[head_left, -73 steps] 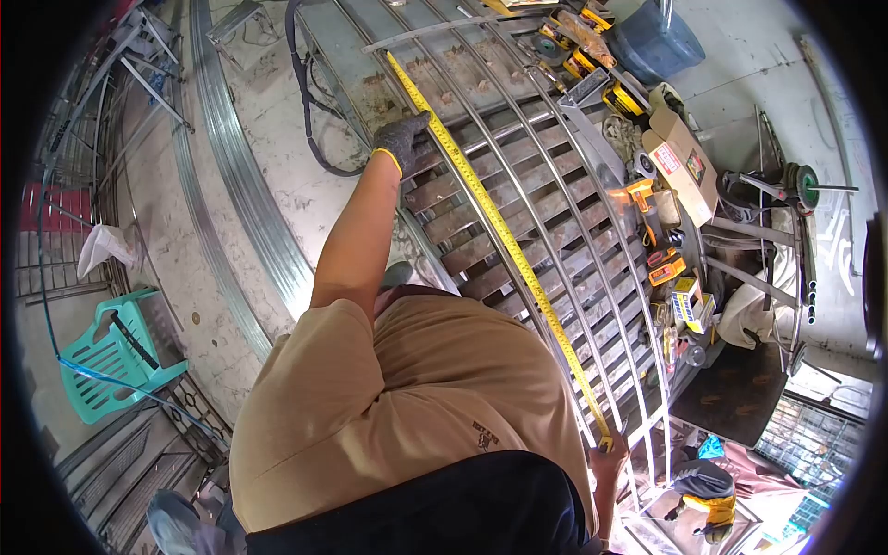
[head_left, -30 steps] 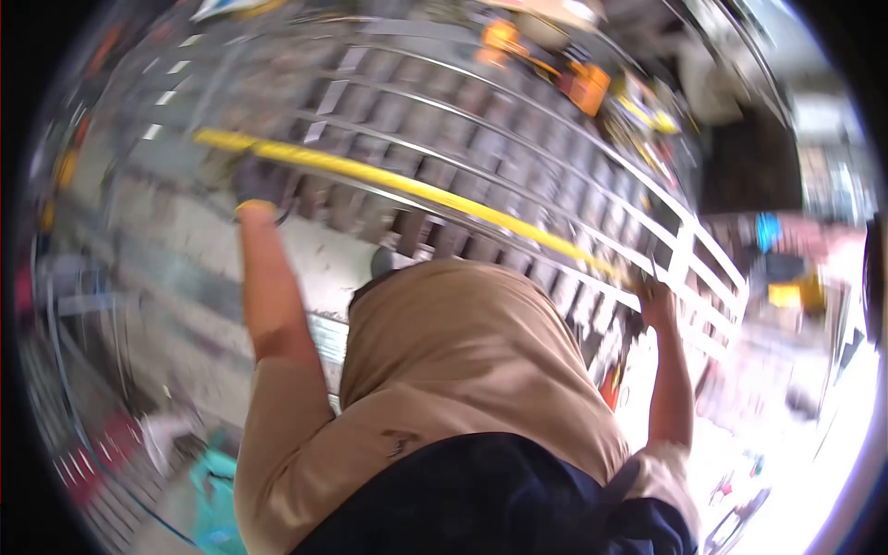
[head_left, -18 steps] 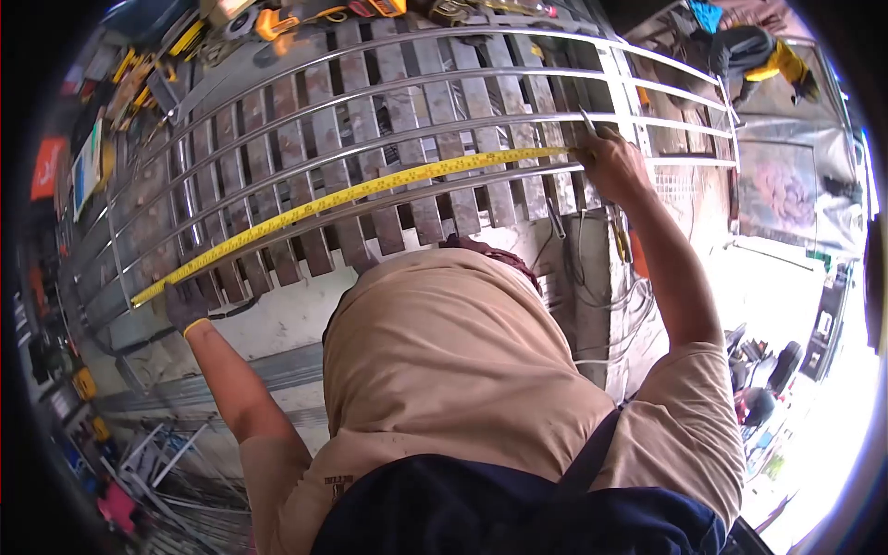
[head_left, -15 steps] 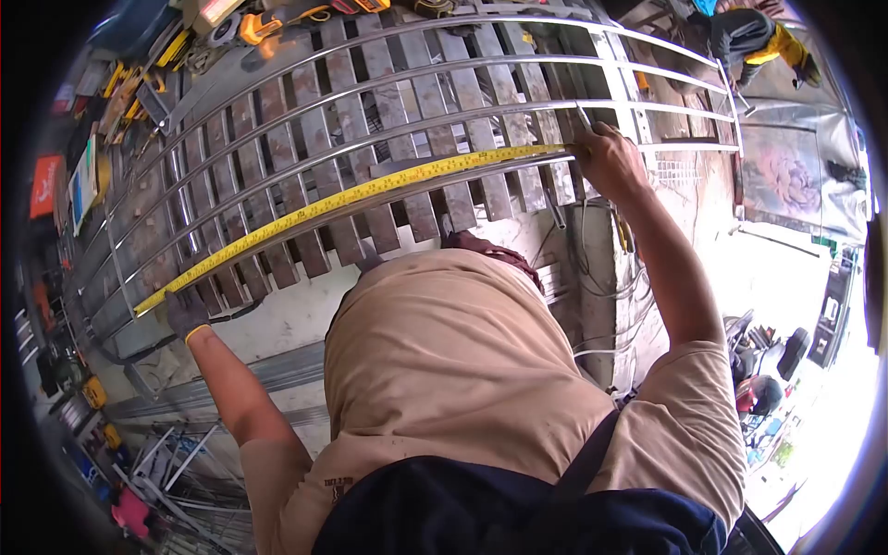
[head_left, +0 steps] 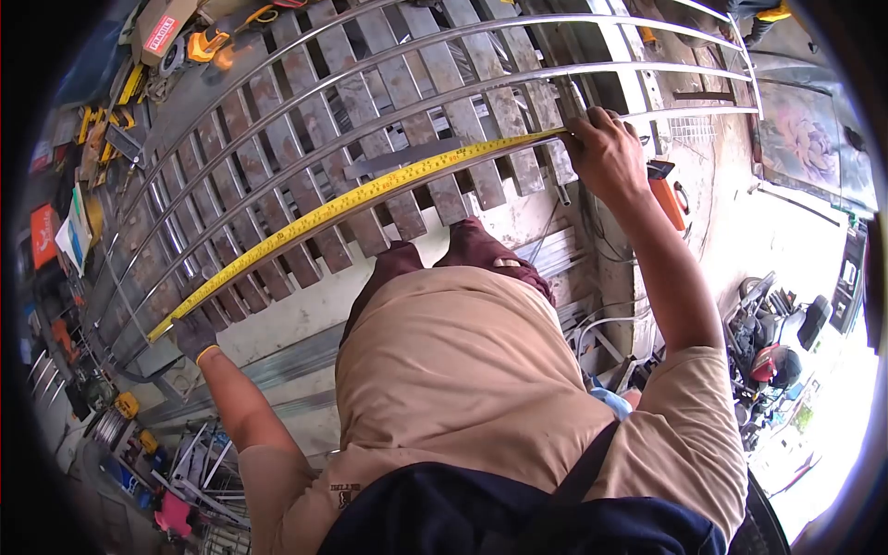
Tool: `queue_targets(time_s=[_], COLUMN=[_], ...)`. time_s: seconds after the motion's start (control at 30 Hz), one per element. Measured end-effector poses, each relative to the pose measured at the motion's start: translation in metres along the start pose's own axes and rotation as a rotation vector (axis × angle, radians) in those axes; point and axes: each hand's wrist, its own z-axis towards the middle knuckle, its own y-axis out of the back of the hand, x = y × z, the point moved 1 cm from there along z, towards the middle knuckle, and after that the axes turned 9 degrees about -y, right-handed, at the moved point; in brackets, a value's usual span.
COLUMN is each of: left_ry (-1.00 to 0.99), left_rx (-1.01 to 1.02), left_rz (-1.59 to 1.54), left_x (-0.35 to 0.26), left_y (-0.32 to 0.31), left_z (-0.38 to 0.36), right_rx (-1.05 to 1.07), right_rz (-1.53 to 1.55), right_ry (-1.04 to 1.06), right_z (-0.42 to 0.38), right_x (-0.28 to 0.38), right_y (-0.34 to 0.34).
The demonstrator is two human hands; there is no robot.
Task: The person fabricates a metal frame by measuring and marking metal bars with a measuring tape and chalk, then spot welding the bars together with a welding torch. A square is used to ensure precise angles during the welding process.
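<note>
A yellow tape measure (head_left: 361,196) is stretched along the lowest curved metal tube of a welded frame (head_left: 407,118). My left hand (head_left: 194,335), in a grey glove with a yellow cuff, is closed at the tape's left end, by the frame's end bar. My bare right hand (head_left: 606,155) is closed round the tape toward the frame's right side, its fingers curled and partly hiding what they grip. A flat grey metal strip (head_left: 407,157) lies just behind the tape. The tubes rest over a slatted metal workbench (head_left: 449,196).
A yellow power tool (head_left: 205,44) and a box marked fragile (head_left: 162,28) sit at the back left. An orange and dark object (head_left: 668,196) is below my right wrist. Another person's dark clothing (head_left: 760,26) shows at the upper right. Motorcycles (head_left: 782,338) stand at the right.
The view has shifted, so the bench and frame sit higher and further right. A thin pointed item at my right fingers is no longer distinguishable. Both hands stay on the tape.
</note>
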Motion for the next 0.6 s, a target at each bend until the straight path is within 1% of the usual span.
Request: queue_targets(time_s=[0.03, 0.13, 0.2, 0.23, 0.27, 0.33, 0.6], left_ry=[-0.044, 0.071, -0.034, -0.029, -0.024, 0.101, 0.108], left_rx=[0.052, -0.059, 0.02, 0.008, -0.004, -0.136, -0.109], left_rz=[0.087, -0.077, 0.073, 0.065, 0.056, -0.126, -0.123], left_x=[0.003, -0.005, 0.002, 0.004, 0.003, -0.016, -0.018], left_y=[0.005, 0.001, 0.014, 0.02, 0.019, -0.014, -0.013], left_z=[0.004, 0.0, 0.009, 0.013, 0.012, -0.013, -0.014], right_rx=[-0.004, -0.053, -0.048, -0.05, -0.055, -0.069, -0.056], right_rz=[0.006, 0.034, 0.029, 0.033, 0.036, 0.032, 0.033], right_ry=[-0.006, 0.024, 0.014, 0.012, 0.011, 0.023, 0.024], right_z=[-0.001, -0.002, -0.002, -0.002, -0.002, -0.002, -0.003], right_x=[-0.001, -0.003, -0.002, -0.002, -0.002, -0.002, -0.002], right_y=[-0.001, -0.003, -0.003, -0.003, -0.004, -0.004, -0.004])
